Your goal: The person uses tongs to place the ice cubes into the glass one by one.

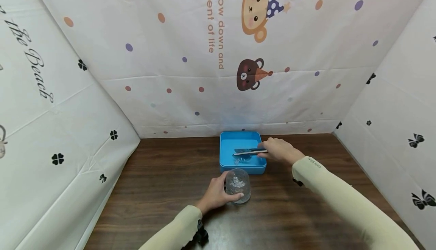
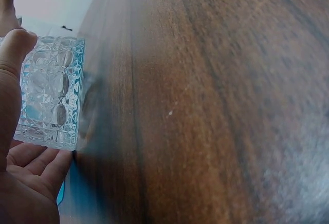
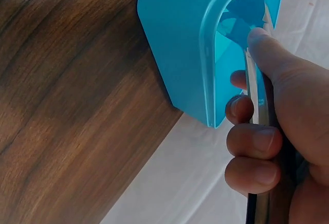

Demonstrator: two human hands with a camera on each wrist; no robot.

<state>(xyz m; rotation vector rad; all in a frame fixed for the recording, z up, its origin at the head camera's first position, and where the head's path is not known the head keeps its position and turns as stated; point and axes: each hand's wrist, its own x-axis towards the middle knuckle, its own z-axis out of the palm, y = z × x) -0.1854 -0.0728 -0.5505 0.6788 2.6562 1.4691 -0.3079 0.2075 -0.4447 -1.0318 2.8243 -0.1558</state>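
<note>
On the wooden table a clear glass with a patterned wall [image 1: 238, 186] stands upright. My left hand [image 1: 216, 194] holds it from the left side, with the thumb in front and the fingers behind; in the left wrist view the palm [image 2: 31, 196] lies close by the patterned glass [image 2: 49, 93]. My right hand [image 1: 278, 150] grips metal tongs [image 1: 251, 152] whose far ends reach into a blue box [image 1: 242, 170]. Small clear pieces [image 1: 240, 161] lie in the box under the tongs. In the right wrist view the fingers curl round the tongs [image 3: 262, 103]; the tips are partly hidden.
The blue box stands at the back of the table [image 1: 170, 174], near a white printed cloth [image 1: 184, 102]. More white cloth rises at the left [image 1: 78, 136] and right [image 1: 391, 121]. The glass stands just in front of the box.
</note>
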